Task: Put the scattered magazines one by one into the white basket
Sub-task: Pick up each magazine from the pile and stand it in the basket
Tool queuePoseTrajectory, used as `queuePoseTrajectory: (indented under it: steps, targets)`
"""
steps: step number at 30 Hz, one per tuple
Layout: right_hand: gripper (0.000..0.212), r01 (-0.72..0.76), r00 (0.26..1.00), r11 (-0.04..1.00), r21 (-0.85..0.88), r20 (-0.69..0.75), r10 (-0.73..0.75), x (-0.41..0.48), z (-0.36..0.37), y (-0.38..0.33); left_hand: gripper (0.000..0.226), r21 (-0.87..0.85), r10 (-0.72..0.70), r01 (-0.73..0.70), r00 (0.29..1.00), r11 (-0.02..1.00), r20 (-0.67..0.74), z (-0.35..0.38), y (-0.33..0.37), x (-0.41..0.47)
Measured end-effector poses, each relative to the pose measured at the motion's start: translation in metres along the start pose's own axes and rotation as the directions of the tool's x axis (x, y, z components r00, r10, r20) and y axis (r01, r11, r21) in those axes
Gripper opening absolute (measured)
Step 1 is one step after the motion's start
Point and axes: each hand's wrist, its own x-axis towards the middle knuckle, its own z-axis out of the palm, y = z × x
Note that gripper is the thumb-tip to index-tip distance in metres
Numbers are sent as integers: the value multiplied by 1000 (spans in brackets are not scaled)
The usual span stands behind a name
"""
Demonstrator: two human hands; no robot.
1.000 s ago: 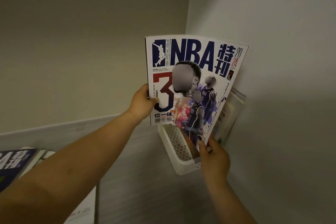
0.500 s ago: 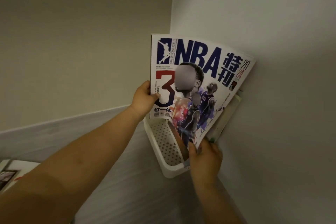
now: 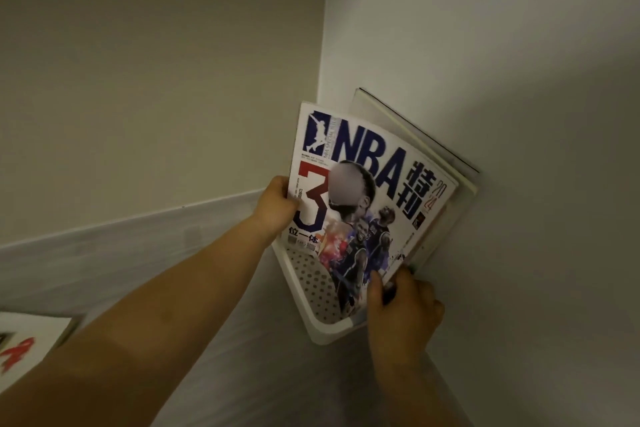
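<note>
NBA magazine [image 3: 367,184] stands tilted, lower corner inside white basket [image 3: 311,284] in the wall corner, against another magazine [image 3: 415,135] behind it; our left hand [image 3: 277,206] pinches its left edge, our right hand [image 3: 401,305] closes on the bottom edge

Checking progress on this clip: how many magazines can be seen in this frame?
3. The NBA magazine held by both hands over the white basket; a pale magazine behind it against the wall; one on the table at far left. Others may be hidden.
</note>
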Motion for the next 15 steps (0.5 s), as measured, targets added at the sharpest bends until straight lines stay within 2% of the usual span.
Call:
queuePoseTrajectory:
  steps: [4, 9, 15]
  targets:
    - [9, -10, 1000, 991, 132, 29, 6, 7, -3, 6, 48, -32, 49, -47, 995, 998, 83, 5, 4, 7]
    - [14, -116, 991, 953, 280, 94, 93, 4, 0, 15, 48, -75, 75, -62, 980, 995, 183, 20, 19, 13]
    - [16, -150, 984, 950, 274, 133, 117, 7, -2, 17, 54, 11, 84, -90, 962, 996, 259, 34, 31, 19]
